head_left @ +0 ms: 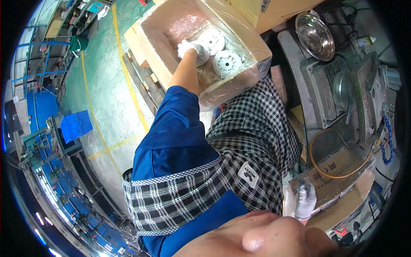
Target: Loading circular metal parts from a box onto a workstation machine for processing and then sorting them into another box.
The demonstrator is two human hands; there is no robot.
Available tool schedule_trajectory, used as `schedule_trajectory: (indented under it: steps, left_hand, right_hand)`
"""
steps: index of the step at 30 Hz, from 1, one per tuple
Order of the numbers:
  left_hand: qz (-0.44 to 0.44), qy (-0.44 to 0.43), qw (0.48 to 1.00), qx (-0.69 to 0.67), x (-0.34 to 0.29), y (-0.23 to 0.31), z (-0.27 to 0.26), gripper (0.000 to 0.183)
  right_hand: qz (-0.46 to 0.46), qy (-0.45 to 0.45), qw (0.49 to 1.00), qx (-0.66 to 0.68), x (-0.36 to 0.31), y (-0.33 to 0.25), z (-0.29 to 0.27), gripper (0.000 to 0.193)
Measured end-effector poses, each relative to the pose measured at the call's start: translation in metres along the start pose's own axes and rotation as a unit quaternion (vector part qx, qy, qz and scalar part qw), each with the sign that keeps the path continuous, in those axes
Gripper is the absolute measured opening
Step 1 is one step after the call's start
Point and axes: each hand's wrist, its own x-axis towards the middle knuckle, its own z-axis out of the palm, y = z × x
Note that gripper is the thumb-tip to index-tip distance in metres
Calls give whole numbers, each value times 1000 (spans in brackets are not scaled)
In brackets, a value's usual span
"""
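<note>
My left hand, in a white glove, reaches down into a large cardboard box lined with clear plastic. Its fingers are closed on the edge of a round, light-grey metal disc. Beside that disc lie two similar discs, one farther off and one to the right, both with raised patterns and a centre hole. At the lower right, my right hand wears a whitish glove with greyish fingertips. Its fingers curl in at the near end of a long open carton with plastic in it; what they hold is hidden.
A machine with a round metal fixture stands to the right, below a shiny steel bowl. An orange hose loops over the carton. Under the large box is a wooden pallet. A blue bin and shelving stand left.
</note>
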Motion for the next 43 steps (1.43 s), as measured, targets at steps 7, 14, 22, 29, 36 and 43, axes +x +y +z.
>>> schedule_trajectory:
  steps: [7,14,22,29,36,43]
  left_hand:
    - [17,-170,985,15,80,-3,30,69]
    - [85,-119,989,37,53,-1,17,67]
    - [196,-275,938,81,69,-21,-15,78]
    - [372,-226,898,61,-36,-29,-116,52]
    - [373,-394,698,-468,-104,-29,-171,33]
    - [483,-492,600,-405,-206,41,-175,35]
  right_hand:
    - [-15,20,997,-71,-2,-1,11,51]
    - [-63,30,984,-165,10,28,4,43]
    - [-98,12,979,-177,20,43,-5,32]
    - [-220,39,962,-158,19,39,5,39]
    - [-114,13,993,-5,34,46,26,26]
    - [-146,-30,973,176,28,29,38,28]
